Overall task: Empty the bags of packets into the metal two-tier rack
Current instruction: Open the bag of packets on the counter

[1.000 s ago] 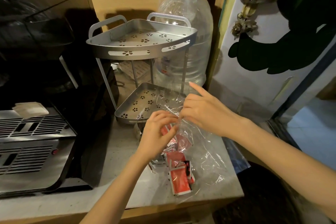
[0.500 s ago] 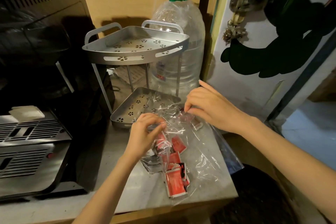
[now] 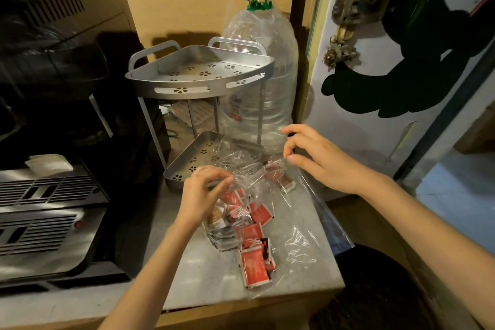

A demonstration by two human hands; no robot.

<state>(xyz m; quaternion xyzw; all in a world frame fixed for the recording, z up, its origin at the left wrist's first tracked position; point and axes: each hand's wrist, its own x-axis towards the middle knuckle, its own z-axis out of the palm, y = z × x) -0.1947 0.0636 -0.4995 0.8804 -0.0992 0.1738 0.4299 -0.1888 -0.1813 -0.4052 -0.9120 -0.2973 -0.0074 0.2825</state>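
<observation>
Progress: I judge I'm at the start. Both tiers of the rack look bare, no packet in either that I can make out.
Done: the mouth of the bag seems pulled apart between my hands, and its upper edge lies over the front of the lower tier.
Left: getting all the packets out of the bag and into the rack; I see only this one clear bag with packets, and a blue-tinted sheet of plastic at the counter's right edge that I can't identify.
Packets: red and dark sachets heaped inside the bag on the counter, just in front of the rack.
Left hand: fingers curled, pinching the bag's plastic at its left edge, knuckles up, beside the lower tier's front corner.
Right hand: thumb and forefinger drawn together at the bag's far right edge, apparently nipping the film, other fingers bent loosely above; wrist angled in from the right.
Bottle: stands behind the rack.
</observation>
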